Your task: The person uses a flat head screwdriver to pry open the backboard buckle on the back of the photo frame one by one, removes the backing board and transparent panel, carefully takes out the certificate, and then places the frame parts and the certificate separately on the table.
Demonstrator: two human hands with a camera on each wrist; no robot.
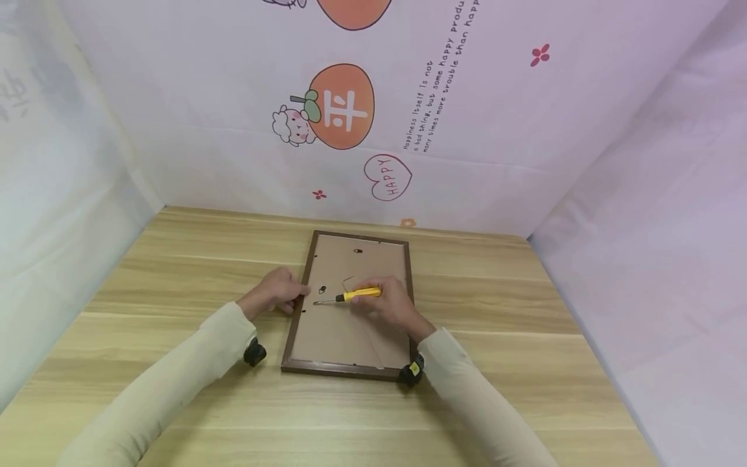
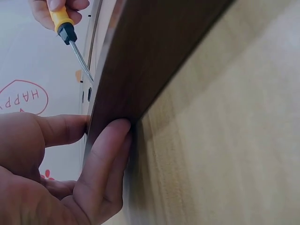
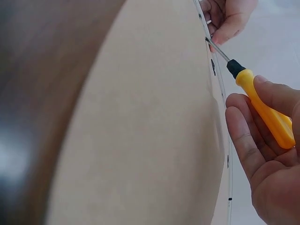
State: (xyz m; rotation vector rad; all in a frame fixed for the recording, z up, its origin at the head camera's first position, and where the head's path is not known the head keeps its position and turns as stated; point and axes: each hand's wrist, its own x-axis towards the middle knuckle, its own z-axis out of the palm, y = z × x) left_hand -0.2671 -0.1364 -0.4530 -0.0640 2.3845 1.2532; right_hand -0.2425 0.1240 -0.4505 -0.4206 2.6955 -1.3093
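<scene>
The left hand (image 1: 279, 293) sat at nine o'clock of the picture frame (image 1: 350, 308), which lay face down on the wooden table (image 1: 502, 305), thumb and curled fingers pinching its left edge to steady it. Moving right, the yellow-handled screwdriver (image 1: 349, 296) lay almost flat across the backing board (image 1: 332, 334), its tip pointing to nine o'clock and meeting a small metal tab (image 1: 323, 289) near that edge. The right hand (image 1: 390, 303) wrapped the handle in a closed grip. The step in hand looked like prying a retaining tab; the next move probably called for gentle levering while the frame was kept from sliding.
</scene>
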